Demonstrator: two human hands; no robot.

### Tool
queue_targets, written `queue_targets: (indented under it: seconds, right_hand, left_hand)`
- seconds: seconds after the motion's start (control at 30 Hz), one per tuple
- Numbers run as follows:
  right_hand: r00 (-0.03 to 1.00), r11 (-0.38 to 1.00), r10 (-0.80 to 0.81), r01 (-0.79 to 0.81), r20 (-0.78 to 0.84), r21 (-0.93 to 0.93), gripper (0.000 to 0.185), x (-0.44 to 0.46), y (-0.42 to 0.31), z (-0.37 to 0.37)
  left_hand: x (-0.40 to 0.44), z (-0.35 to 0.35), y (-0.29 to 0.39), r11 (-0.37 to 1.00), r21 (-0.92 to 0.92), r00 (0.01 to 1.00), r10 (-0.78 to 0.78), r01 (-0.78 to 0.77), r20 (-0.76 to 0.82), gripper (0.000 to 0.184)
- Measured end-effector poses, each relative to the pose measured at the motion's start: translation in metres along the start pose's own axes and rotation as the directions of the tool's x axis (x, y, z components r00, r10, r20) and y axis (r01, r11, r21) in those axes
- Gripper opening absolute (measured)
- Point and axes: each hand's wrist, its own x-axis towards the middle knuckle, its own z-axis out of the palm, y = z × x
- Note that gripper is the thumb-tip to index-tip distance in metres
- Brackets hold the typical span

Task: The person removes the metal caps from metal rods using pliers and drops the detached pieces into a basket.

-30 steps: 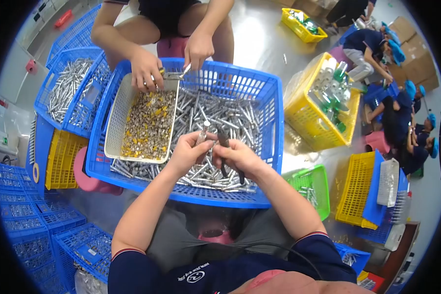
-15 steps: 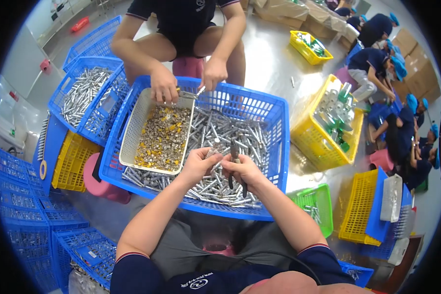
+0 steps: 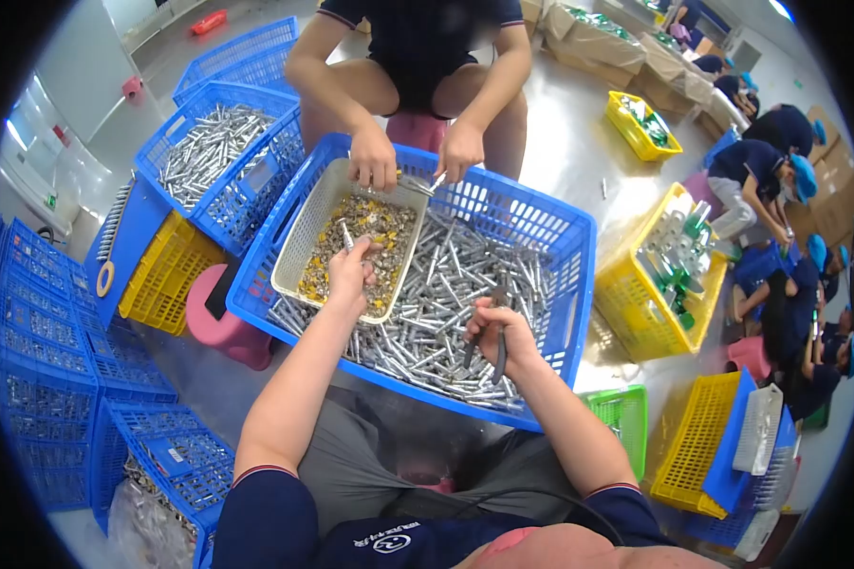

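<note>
My left hand (image 3: 349, 277) is closed on a slim silver metal piece (image 3: 347, 235) that sticks up from the fingers. That hand hovers over a cream basket (image 3: 285, 270) of small silver and yellow parts. My right hand (image 3: 505, 339) grips a pair of pliers (image 3: 500, 356) with dark handles. Below the pliers lie many loose silver metal rods (image 3: 417, 337), heaped in a large blue crate (image 3: 427, 400). The cream basket rests inside the crate, on its left side. What exactly the left fingers pinch at its lower end is hidden.
Opposite, a co-worker's hands (image 3: 375, 156) hold pliers and a small piece above the crate. Another blue crate (image 3: 176, 190) of rods stands left, near a pink stool (image 3: 223, 318). Yellow crates (image 3: 626, 284) and a green basket (image 3: 626, 394) stand right. More people work far right.
My left hand has left the right hand's side and moved left over the cream basket, carrying the silver piece. My right hand still holds the pliers. The view has shifted slightly.
</note>
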Motion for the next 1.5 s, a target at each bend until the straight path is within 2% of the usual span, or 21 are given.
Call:
queue_targets:
  seconds: [0.3,0.5,0.57,0.63,0.7,0.77,0.83,0.9,0.97,1.0,1.03,1.07,1.1,1.13,1.17,1.2,1.23,1.3,1.33,1.43,1.5]
  right_hand:
    - [0.997,0.995,-0.067,0.064,0.043,0.075,0.02,0.004,-0.002,-0.008]
    - [0.993,0.993,-0.109,0.107,0.045,0.057,0.021,-0.006,-0.006,0.003]
    - [0.992,0.993,-0.104,0.098,0.075,0.072,0.021,-0.008,-0.006,0.005]
    - [0.993,0.991,-0.112,0.109,0.037,0.075,0.021,-0.01,-0.007,0.01]
    - [0.989,0.987,-0.145,0.142,0.034,0.07,0.022,-0.013,-0.007,0.016]
    - [0.985,0.987,-0.162,0.161,0.066,0.02,0.022,-0.006,-0.001,0.01]
    - [0.985,0.987,-0.16,0.16,0.064,-0.001,0.023,-0.007,0.004,0.02]
    - [0.975,0.977,-0.19,0.199,0.111,-0.076,0.021,-0.001,0.013,0.015]
    - [0.965,0.962,-0.25,0.257,0.079,-0.097,0.021,-0.004,0.016,0.02]
    - [0.962,0.956,-0.262,0.27,0.081,-0.111,0.02,-0.007,0.012,0.024]
    - [0.96,0.953,-0.272,0.278,0.071,-0.116,0.019,-0.011,0.012,0.026]
    - [0.955,0.95,-0.289,0.295,0.068,-0.099,0.019,-0.012,0.017,0.025]
    - [0.932,0.925,-0.358,0.362,0.053,-0.117,0.017,-0.009,0.015,0.025]
    - [0.911,0.899,-0.411,0.412,0.038,-0.146,0.015,-0.006,0.013,0.026]
    - [0.914,0.901,-0.404,0.404,0.03,-0.158,0.015,-0.009,0.013,0.026]
    - [0.9,0.888,-0.436,0.428,-0.009,-0.168,0.014,-0.014,0.009,0.027]
    - [0.883,0.874,-0.466,0.451,-0.049,-0.179,0.013,-0.018,0.008,0.026]
    - [0.893,0.895,-0.446,0.446,-0.061,-0.021,0.017,-0.012,0.01,0.011]
    - [0.878,0.877,-0.477,0.472,-0.044,-0.09,0.02,-0.012,0.009,0.008]
    - [0.769,0.698,-0.639,0.559,-0.037,-0.447,0.032,-0.012,0.013,0.011]
    - [0.891,0.8,-0.453,0.402,-0.011,-0.446,0.029,-0.005,0.016,-0.003]
  left_hand:
    - [-0.006,-0.005,-0.003,0.975,0.215,0.993,0.076,-0.055,-0.09,0.02]
    - [-0.065,0.029,0.013,0.955,0.254,0.988,0.153,-0.151,0.011,0.018]
    - [-0.099,0.037,0.029,0.842,0.18,0.843,0.444,-0.508,0.304,0.025]
    - [-0.144,0.04,0.051,0.551,0.243,0.601,0.703,-0.798,0.381,0.03]
    - [-0.176,0.028,0.072,0.184,0.236,0.279,0.834,-0.954,0.476,0.03]
    - [-0.156,0.01,0.112,-0.093,0.396,0.12,0.868,-0.914,0.482,0.029]
    - [-0.126,0.025,0.188,0.166,0.501,0.306,0.928,-0.849,0.211,0.034]
    - [0.002,-0.015,0.213,0.181,0.724,0.134,0.983,-0.665,-0.124,0.035]
    - [0.016,-0.017,0.154,0.062,0.787,0.181,0.981,-0.614,0.064,0.036]
    - [-0.038,-0.001,0.13,0.211,0.789,0.679,0.661,-0.577,0.32,0.035]
    - [-0.052,0.007,0.079,0.252,0.688,0.69,0.535,-0.681,0.487,0.04]
    - [-0.051,0.006,0.026,-0.017,0.61,0.543,0.437,-0.792,0.717,0.039]
    - [-0.1,0.033,0.006,0.076,0.769,0.773,0.075,-0.635,0.63,0.042]
    - [-0.101,0.028,-0.053,0.479,0.665,0.81,0.204,-0.572,0.55,0.05]
    - [-0.129,0.042,-0.045,0.478,0.722,0.76,-0.157,-0.5,0.631,0.061]
    - [-0.137,0.043,-0.06,0.363,0.64,0.674,-0.045,-0.677,0.737,0.067]
    - [-0.138,0.046,-0.07,0.507,0.652,0.724,-0.075,-0.564,0.685,0.063]
    - [-0.139,0.05,-0.065,0.358,0.727,0.746,-0.112,-0.586,0.656,0.057]
    - [-0.14,0.053,-0.062,0.176,0.731,0.733,-0.068,-0.659,0.677,0.052]
    - [-0.132,0.06,-0.07,0.137,0.731,0.74,0.031,-0.669,0.672,0.051]
    - [-0.126,0.058,-0.067,0.059,0.721,0.722,-0.002,-0.691,0.692,0.056]
